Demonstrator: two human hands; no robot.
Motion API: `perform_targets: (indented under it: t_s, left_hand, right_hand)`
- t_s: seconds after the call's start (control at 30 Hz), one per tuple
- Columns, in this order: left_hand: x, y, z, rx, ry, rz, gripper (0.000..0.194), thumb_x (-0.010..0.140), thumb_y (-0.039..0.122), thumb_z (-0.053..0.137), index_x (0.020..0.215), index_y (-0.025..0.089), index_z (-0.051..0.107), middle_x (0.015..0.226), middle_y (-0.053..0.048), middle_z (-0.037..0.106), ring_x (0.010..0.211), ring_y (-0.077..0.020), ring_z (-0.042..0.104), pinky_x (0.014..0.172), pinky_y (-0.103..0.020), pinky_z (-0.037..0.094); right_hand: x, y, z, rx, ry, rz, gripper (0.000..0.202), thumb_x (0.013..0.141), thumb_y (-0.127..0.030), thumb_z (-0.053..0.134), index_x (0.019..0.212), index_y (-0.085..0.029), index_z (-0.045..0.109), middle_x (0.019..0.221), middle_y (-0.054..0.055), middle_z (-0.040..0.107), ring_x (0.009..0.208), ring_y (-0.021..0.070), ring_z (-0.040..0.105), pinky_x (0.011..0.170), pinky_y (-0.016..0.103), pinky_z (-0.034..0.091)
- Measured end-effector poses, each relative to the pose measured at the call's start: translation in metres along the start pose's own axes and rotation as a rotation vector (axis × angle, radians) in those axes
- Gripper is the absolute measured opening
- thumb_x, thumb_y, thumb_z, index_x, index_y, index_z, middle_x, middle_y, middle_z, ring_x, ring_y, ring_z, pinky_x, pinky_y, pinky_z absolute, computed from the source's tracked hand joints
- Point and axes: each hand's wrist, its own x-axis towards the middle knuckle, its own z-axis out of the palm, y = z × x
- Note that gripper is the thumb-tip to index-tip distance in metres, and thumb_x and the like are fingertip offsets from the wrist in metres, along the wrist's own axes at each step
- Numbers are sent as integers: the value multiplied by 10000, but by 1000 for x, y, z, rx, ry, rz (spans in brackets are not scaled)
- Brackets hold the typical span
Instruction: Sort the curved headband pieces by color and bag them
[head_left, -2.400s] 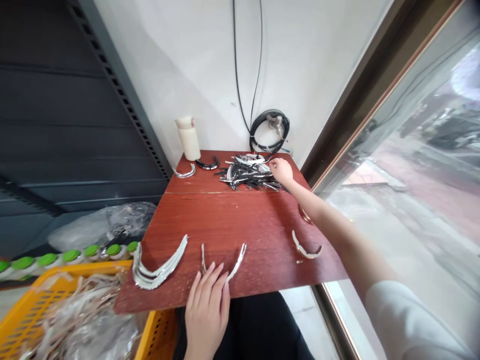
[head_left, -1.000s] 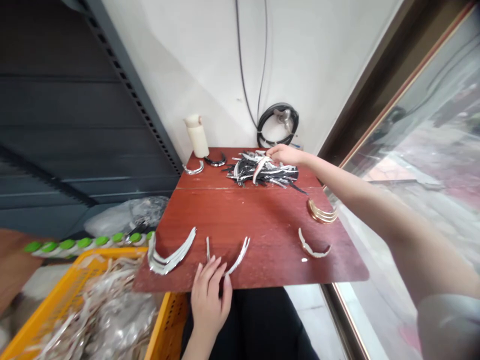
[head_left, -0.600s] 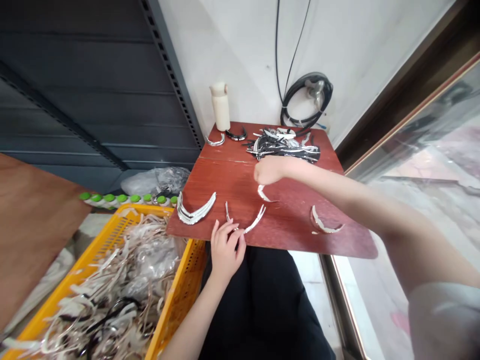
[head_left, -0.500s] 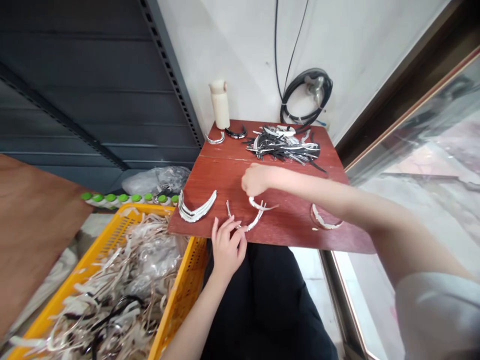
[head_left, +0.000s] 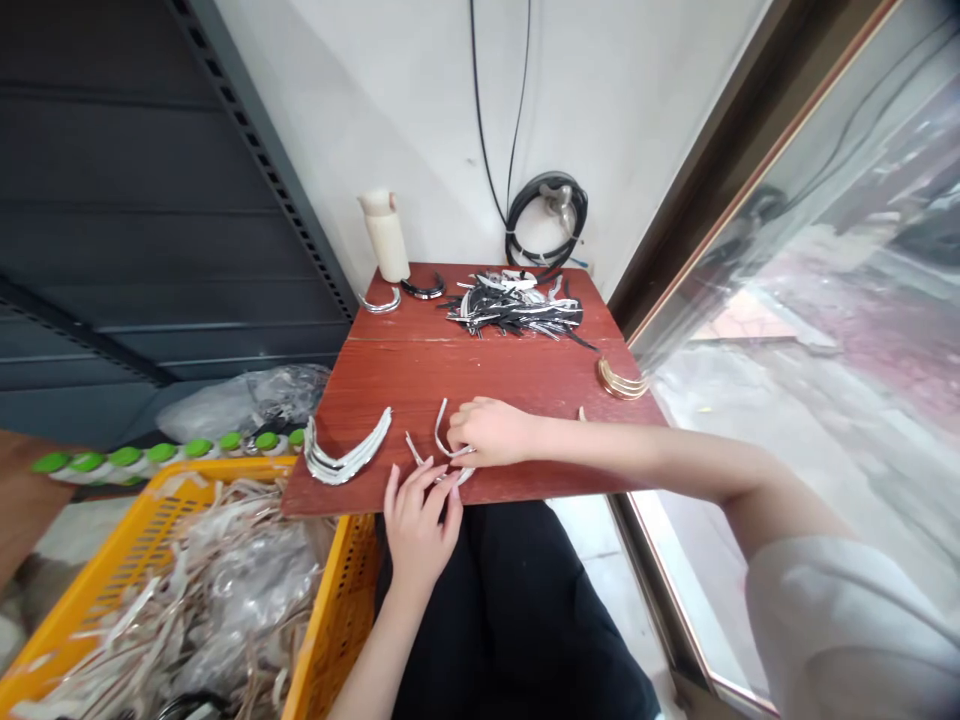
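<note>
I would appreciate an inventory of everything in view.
Table: 1, reddish, centre
Jug: 1, cream, back left
Arc bundle: 1, black, beside jug
Small arcs: uncounted, silver, before jug
Strip pile: 1, black and silver, back
Cable coil: 1, black, back
Hooped strips: several, gold, right
Strip bundle: 1, silver, front left
Crate: 1, yellow, lower left
Scraps: many, pale, in crate
Jars: 8 visible, green-lidded, left
Bag: 1, clear, behind jars
Shelving: 1, dark, left
Window: 1, clear, right
Trousers: 1, black, below
Left hand: 1, on pale strips
Right hand: 1, holding silver strip
</note>
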Motion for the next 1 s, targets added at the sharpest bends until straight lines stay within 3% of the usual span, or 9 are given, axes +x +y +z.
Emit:
perform_targets:
  t_s: [0.23,0.43,0.67,0.87,1.0]
  left_hand:
    - [-1,1,2,-6,-1,-9,263,821,100,631,1055,217,661,1097,-68,686,1127,-245,631,1130,-568,334]
    - [-2,6,0,-36,57,-62,208,805,125,645,998,202,635,1043,-66,657,1097,-236,634,1108,-557,382]
    - [-5,6,-1,-79,71,-114,192,770,126,646,940,196,591,1013,-48,613,1089,-231,634,1105,-558,389]
    - [-5,6,-3,-75,63,-115,220,755,81,625,934,205,594,1033,-49,603,1104,-230,616,1119,-569,364]
    - [-5,7,-3,-66,63,-126,219,761,69,609,934,203,591,1016,-45,601,1085,-222,616,1134,-577,337]
  right_hand:
    - [6,2,-7,27,139,200,214,937,-315,580,924,-166,733,977,92,724,997,232,601,861,334,349]
    - [6,-2,6,219,9,122,183,888,-336,626,838,-205,743,859,34,745,884,200,645,790,294,370]
    - [-1,4,11,410,30,158,261,805,-460,714,856,-205,735,856,18,731,802,163,642,708,247,381]
    - [-1,2,9,452,-35,34,125,870,-245,624,842,-206,740,845,10,739,831,158,640,776,255,379]
    - [-4,-2,4,304,-72,40,147,875,-202,588,839,-182,728,847,47,737,873,195,626,834,300,366]
